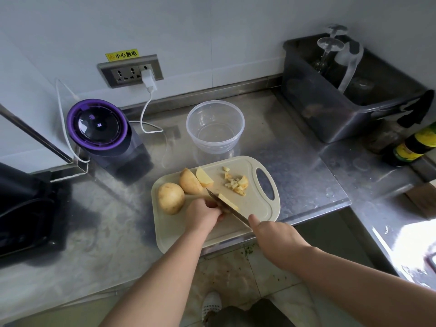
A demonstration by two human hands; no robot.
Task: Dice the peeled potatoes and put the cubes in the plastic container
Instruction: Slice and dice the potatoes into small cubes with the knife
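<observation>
Right hand point(273, 234) is clenched round the knife point(226, 206) handle, one finger stretched toward the blade. Left hand point(203, 215) curls its fingers down on the potato piece point(227, 201) under that blade, on the cutting board point(266, 208). Cubes point(236, 182) are heaped near the board's grip hole, and the plastic container point(215, 126) stands just behind.

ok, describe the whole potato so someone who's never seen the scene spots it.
On the steel counter, find the beige cutting board. The whole potato lies at its left edge, just left of the left hand. It is the only round, uncut one; its neighbours are a cut half, a wedge and small cubes.
</observation>
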